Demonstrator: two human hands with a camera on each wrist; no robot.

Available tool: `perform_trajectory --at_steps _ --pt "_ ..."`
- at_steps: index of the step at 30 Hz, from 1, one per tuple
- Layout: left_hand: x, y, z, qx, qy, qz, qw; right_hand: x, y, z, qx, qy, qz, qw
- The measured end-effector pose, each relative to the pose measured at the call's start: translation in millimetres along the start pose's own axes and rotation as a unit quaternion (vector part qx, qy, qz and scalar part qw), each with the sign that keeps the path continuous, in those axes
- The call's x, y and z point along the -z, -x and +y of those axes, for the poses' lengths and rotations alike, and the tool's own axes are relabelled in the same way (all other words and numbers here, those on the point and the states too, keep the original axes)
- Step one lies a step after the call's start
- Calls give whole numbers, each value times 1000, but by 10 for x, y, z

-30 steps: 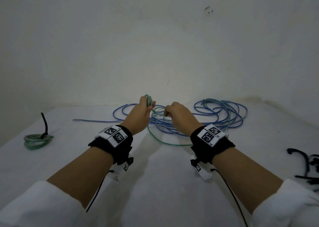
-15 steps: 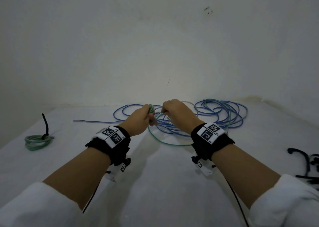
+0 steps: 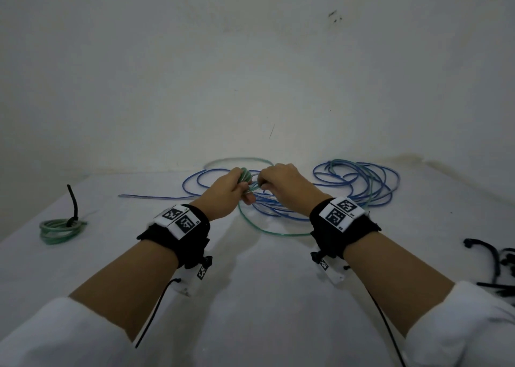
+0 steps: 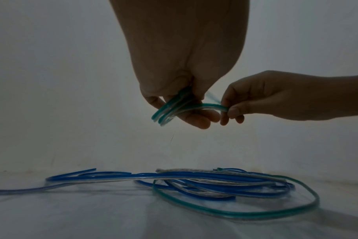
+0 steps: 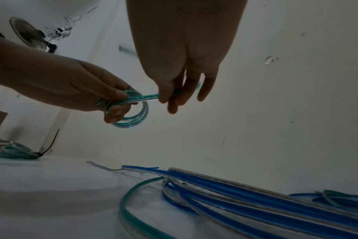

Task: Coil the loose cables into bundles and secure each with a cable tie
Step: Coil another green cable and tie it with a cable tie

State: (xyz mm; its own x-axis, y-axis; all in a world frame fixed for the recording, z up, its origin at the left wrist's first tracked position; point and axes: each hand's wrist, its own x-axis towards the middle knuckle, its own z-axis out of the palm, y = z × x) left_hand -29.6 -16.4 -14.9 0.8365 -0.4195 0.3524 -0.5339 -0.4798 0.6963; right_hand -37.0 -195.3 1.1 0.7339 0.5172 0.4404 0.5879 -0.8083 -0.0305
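My left hand [image 3: 237,188] grips a small coil of green cable [image 5: 133,111] above the white table, thumb and fingers curled round its loops [image 4: 168,110]. Close on its right, my right hand [image 3: 278,182] pinches the same green cable [image 4: 215,106] where it runs out of the coil. The loose rest of the green cable [image 3: 267,227] lies in a wide loop on the table below both hands. Blue cables [image 3: 359,182] sprawl tangled behind and to the right. A finished green bundle [image 3: 60,228] with a black cable tie [image 3: 73,202] lies at far left.
Several black cable ties [image 3: 493,263] lie at the table's right edge. A blue cable end [image 3: 145,197] stretches left across the table. A white wall [image 3: 250,73] rises behind the table. The table [image 3: 264,297] is bare between my forearms.
My left hand has come down and turned with the coil, while my right hand has moved up and left to meet it. A green loop now arcs behind both hands.
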Motion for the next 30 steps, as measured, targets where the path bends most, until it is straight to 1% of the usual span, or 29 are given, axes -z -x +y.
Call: perform_trajectory --at_steps 3,6,9,12,15,17,20,23,27,30 --pt "-2 -2 -3 2 26 2 1000 1 24 -20 2 -67 18 998" --pt "18 2 -5 12 61 8 998 21 40 -60 -23 -123 26 992" --pt "16 23 32 12 114 -6 993 55 27 -113 -31 -149 40 988" --pt "33 42 45 10 124 -7 992 88 12 -116 -25 -149 36 988" --pt "59 32 34 17 129 22 991 95 16 -75 -30 -138 23 990" --pt "82 22 2 23 134 26 990 83 29 -58 -25 -128 14 991" --pt "87 16 -52 21 90 -1 996 56 27 -46 1 -109 18 994" --pt "48 61 4 15 60 -29 998 45 6 -68 22 -100 30 994" --pt "36 124 76 4 106 -40 994 36 -10 -78 28 -83 52 995" --pt "64 118 67 11 105 -70 992 15 3 -73 19 -79 60 995"
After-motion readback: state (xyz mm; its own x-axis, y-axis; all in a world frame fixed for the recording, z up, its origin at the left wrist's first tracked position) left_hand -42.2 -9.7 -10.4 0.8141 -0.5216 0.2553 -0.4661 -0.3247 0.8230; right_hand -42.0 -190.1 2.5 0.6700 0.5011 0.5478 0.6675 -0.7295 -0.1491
